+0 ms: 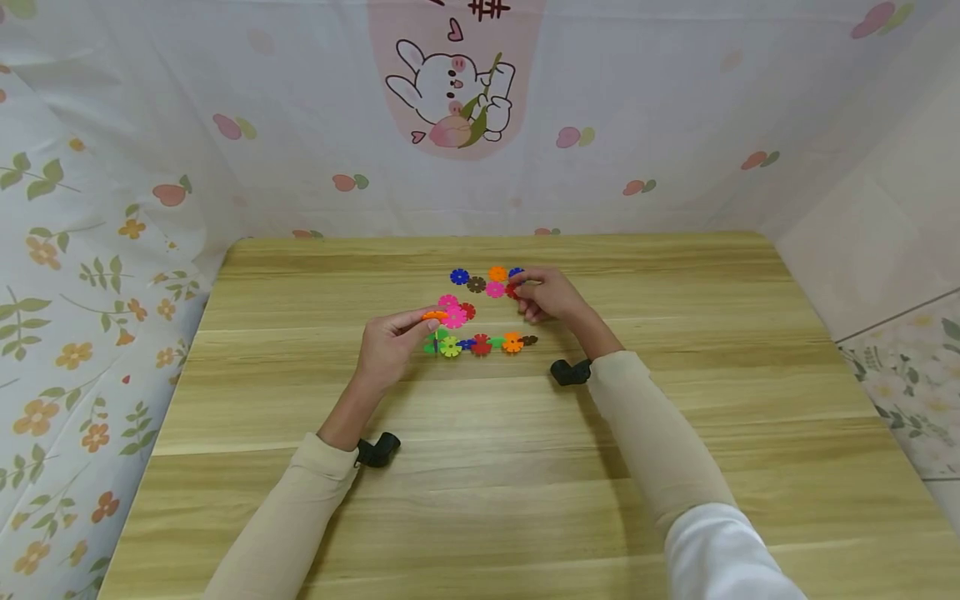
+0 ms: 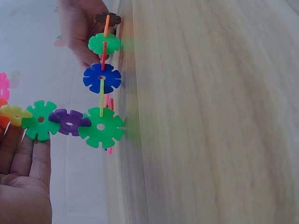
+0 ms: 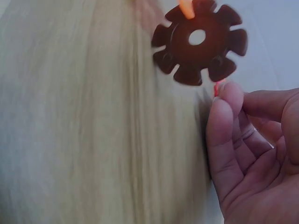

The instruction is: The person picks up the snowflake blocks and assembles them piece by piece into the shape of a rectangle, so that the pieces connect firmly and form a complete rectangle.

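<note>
With your left hand (image 1: 386, 346) you are pinching a notched, round orange plastic disc (image 1: 435, 315) in a bent chain of multicoloured notched plastic discs (image 1: 481, 345), which is stretching rightward over the wood-grain table (image 1: 480, 500). Your right hand (image 1: 553, 293) is pinching a notched red plastic disc (image 1: 512, 292) beyond the chain, beside a pink plastic disc (image 1: 495, 289). Blue (image 1: 459, 277) and brown plastic discs (image 1: 476, 285) are lying farther left.

Behind the chain (image 1: 481, 344), discs (image 1: 476, 285) lie on the table (image 1: 487, 500).
</note>
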Available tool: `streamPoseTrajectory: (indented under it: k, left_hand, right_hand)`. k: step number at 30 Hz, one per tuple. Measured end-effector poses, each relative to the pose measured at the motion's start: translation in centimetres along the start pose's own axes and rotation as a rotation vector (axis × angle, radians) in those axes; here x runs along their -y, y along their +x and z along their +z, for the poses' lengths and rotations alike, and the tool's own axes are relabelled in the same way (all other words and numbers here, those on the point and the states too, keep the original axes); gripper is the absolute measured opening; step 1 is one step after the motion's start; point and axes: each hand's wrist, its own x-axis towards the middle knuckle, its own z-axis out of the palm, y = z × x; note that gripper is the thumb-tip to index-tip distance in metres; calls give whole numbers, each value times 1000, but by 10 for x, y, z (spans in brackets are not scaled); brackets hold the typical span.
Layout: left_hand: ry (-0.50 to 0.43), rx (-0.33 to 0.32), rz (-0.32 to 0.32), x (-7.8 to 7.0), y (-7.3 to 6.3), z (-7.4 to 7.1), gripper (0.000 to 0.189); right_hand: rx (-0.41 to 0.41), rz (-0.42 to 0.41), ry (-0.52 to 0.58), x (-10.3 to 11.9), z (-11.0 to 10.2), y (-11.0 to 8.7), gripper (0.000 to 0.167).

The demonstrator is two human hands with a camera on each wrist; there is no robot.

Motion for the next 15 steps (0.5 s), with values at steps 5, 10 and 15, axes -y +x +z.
streamPoseTrajectory:
  k: [5, 10, 15]
  left_hand:
    - [-10, 7, 14, 1, 1, 2, 26]
    - [4, 2, 21, 3, 1, 2, 27]
    - [-21, -6, -3, 2, 1, 1, 27]
  right_hand:
    - [6, -10, -43, -5, -4, 2, 34]
    - [18, -25, -42, -9, -4, 5, 37]
    - [34, -19, -69, -8, -2, 7, 40]
